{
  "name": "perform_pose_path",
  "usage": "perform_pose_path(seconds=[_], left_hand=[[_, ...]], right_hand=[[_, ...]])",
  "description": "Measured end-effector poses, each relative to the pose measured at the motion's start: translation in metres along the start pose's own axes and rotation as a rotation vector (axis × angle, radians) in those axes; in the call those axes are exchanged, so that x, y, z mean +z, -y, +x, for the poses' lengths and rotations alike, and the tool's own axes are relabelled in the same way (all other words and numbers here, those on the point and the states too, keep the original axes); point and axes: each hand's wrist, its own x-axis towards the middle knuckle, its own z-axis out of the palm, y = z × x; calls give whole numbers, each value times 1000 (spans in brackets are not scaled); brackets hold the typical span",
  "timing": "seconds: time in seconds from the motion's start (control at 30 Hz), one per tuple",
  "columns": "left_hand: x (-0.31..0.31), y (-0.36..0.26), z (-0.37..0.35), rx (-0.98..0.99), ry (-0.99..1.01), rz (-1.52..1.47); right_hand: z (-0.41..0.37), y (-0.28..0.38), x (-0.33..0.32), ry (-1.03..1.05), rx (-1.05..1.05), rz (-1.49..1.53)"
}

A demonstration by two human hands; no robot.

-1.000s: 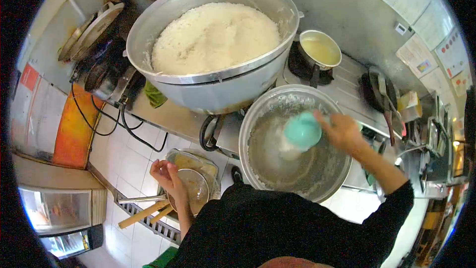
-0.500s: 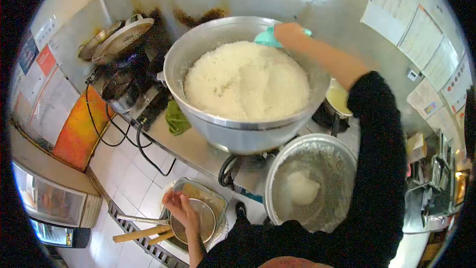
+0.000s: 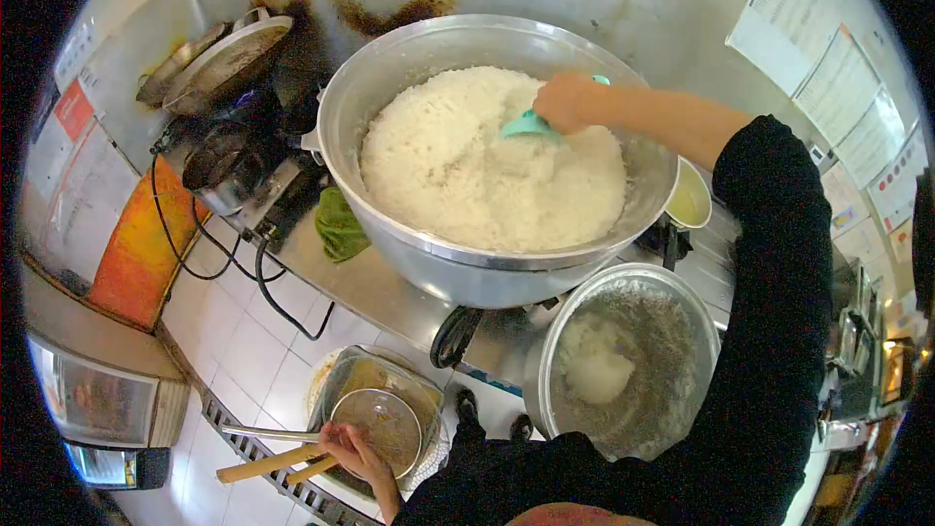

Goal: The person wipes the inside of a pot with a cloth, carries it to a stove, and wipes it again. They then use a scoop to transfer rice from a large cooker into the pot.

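Note:
A large metal pot (image 3: 497, 263) stands on the counter, heaped with white cooked rice (image 3: 467, 166). My right hand (image 3: 570, 102) is closed around a teal plastic scoop (image 3: 529, 125), whose front edge meets the rice near the middle of the heap. Low in the view, my left hand (image 3: 355, 450) hangs with its fingers loosely apart and nothing in it. Below or just beside it is a round strainer (image 3: 382, 429) with a long handle. A second metal pot (image 3: 628, 360), closer to me, has a clump of rice (image 3: 596, 370) on its bottom.
A green cloth (image 3: 338, 224) lies on the counter left of the big pot. Burners with a small dark pan (image 3: 229, 170) are farther left, black cables hanging down. A small pan with pale yellow contents (image 3: 690, 197) sits at the right. Wooden handles (image 3: 271, 463) stick out below.
My right hand has brought the scoop from the pot's far rim down onto the rice, nearer to me. My left hand has dropped lower. The view has shifted slightly.

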Motion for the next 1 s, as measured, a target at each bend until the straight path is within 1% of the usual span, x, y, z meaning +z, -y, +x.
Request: perform_pose_path(seconds=[0.07,0.1,0.17,0.2,0.27,0.33,0.4,0.47,0.5,0.53,0.57,0.6,0.63,0.67,0.7,0.73,0.8,0.83,0.9,0.93,0.97,1.0], left_hand=[[6,-9,1,-16,-14,-16],[5,-19,-1,-40,-1,17],[0,-24,-2,-58,3,52],[-1,-22,-3,-33,-28,28],[-5,-19,-5,-10,-57,4],[-11,-17,-5,-28,-45,-70],[-17,-13,-6,-52,-62,-74],[-18,-5,-2,-71,-77,-81],[-18,2,2,-11,-85,-30],[-18,6,4,49,-94,18],[-18,3,4,55,-91,22],[-14,-2,6,19,-69,-29],[-11,-5,6,-17,-46,-78],[-13,-7,6,-10,-43,-75],[-11,-7,6,8,-21,-104],[-10,-9,6,26,2,-134],[-9,-17,5,38,-5,-142],[-9,-21,4,38,-14,-147],[-9,-24,5,41,-10,-174],[-11,-26,4,34,-13,-199],[-12,-30,4,60,-1,-121],[-9,-36,3,55,-25,-95]], right_hand=[[-17,20,-25,93,-56,45],[-20,23,-24,98,-60,47],[-22,27,-25,222,-82,90],[-24,28,-25,215,-84,85],[-34,28,-19,245,-87,220],[-37,26,-7,267,-89,252],[-40,27,4,291,-88,292],[-43,24,9,377,-130,448],[-46,21,9,375,-127,452],[-49,15,7,484,-83,653],[-52,12,6,593,-38,858],[-52,6,5,587,-37,861],[-51,-3,4,568,1,944],[-50,-11,4,548,38,1030],[-51,-22,4,613,86,1260],[-53,-32,4,602,88,1263],[-69,-46,-16,610,165,1435],[-76,-56,-19,603,168,1441],[-97,-75,-18,487,74,1434],[-117,-81,-17,330,138,1353],[-140,-83,-22,184,196,1268],[-165,-83,-28,132,246,1209]])
